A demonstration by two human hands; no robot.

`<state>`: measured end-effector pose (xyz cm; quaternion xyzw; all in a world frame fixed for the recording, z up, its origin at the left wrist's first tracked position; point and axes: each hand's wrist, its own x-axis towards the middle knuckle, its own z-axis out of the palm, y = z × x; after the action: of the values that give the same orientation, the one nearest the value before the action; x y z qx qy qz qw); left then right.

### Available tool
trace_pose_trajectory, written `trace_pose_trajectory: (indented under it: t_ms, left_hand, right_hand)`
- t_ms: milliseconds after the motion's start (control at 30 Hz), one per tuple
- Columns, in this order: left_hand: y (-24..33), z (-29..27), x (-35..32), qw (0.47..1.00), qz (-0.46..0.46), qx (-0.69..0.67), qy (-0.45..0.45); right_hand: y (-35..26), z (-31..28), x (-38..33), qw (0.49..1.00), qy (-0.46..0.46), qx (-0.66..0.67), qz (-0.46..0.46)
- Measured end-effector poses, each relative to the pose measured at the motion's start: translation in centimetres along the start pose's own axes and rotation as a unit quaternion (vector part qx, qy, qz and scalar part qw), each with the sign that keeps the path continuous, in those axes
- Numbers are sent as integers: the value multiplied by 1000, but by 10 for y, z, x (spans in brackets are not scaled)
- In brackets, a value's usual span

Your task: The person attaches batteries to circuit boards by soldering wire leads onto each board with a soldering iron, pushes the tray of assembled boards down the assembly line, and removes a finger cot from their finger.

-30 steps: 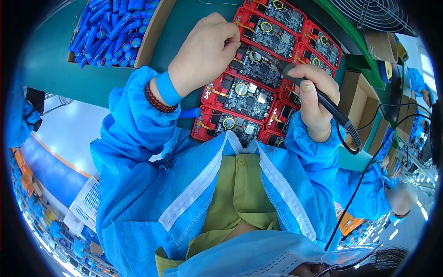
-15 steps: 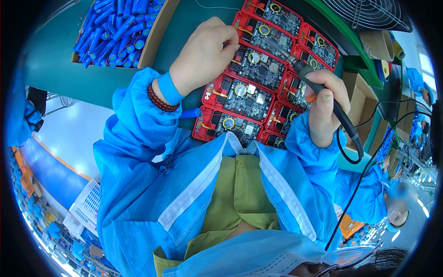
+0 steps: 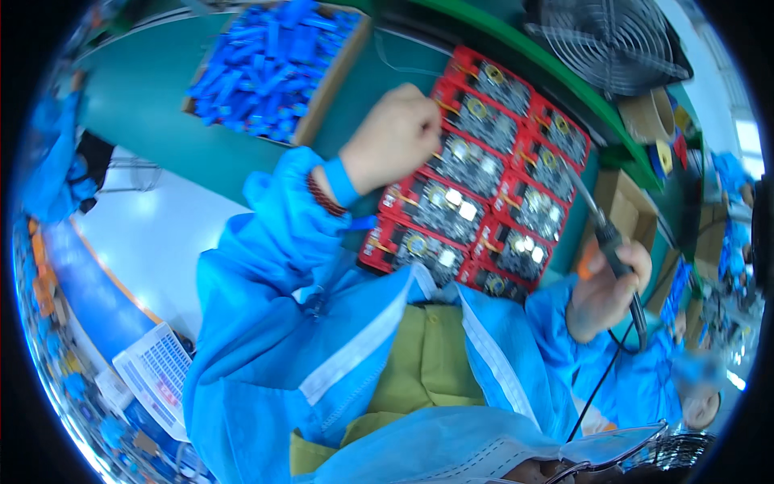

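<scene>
My left hand (image 3: 393, 135) is closed at the left edge of a block of red plastic housings (image 3: 397, 202); whatever its fingers pinch is hidden. Each housing carries a dark circuit board (image 3: 470, 165), many with a yellow ring on them. A soldering iron (image 3: 610, 242) is gripped in my right hand (image 3: 606, 292), to the right of the block. Its metal tip points up and left, over the boards of the right-hand column. Beside my left sleeve, a single blue cylindrical battery (image 3: 360, 223) lies at the housings' left side.
A cardboard box (image 3: 329, 79) full of blue cylindrical batteries stands at the upper left. At the upper right are a fan with a wire guard (image 3: 609, 36), a green rack edge (image 3: 556, 68) and an open carton (image 3: 625, 202). The iron's black cable (image 3: 601, 379) trails downward.
The soldering iron and my right hand have drawn away right and down from the boards. My left hand stays by the housings' left edge. The whole view has shifted and blurred somewhat.
</scene>
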<state>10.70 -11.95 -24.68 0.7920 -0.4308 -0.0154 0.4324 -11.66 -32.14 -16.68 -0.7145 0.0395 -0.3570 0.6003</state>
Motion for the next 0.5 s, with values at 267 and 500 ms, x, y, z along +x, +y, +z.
trace_pose_trajectory:
  t_ms: [267, 500]
  left_hand:
    - [30, -27, -6, 994, 22, 44, 102]
    - [16, -143, 10, 938, 62, 277, 197]
  right_hand:
    - [-7, -7, -8, 999, 21, 27, 13]
    - [-11, -11, -15, 1000, 29, 1, -6]
